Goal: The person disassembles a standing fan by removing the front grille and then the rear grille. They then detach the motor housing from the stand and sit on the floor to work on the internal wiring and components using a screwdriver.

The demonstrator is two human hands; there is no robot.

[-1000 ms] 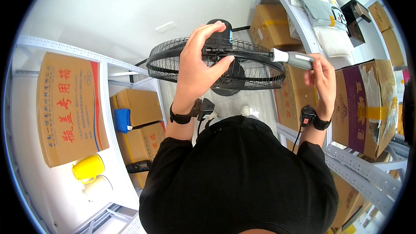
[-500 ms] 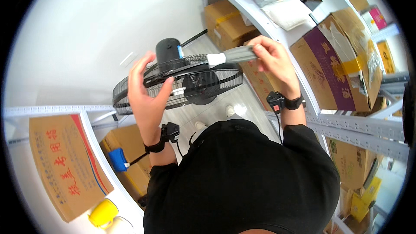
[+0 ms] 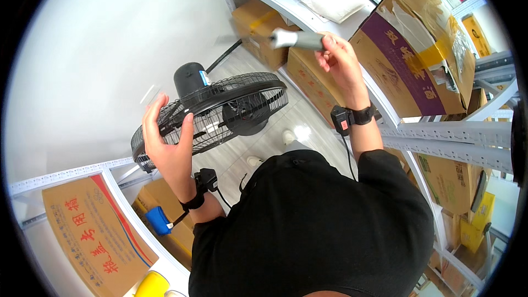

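A black fan with a round wire grille stands in front of me, its motor housing on the wall side. My left hand spans the grille's edge, thumb on the near side and fingers over the far side. Raised to the right of the fan, my right hand pinches the end of a grey-handled tool with a white collar. The tool points left, apart from the fan, and its thin front part is smeared by motion.
A white wall rises behind the fan. Metal shelving on the right carries a big taped carton and mailing bags. At the lower left lie a carton, a blue pouch and a yellow object.
My right hand has lifted the grey-handled tool up and away from the fan's upper rim. My left hand stays at the grille, and the whole view has shifted and turned a little.
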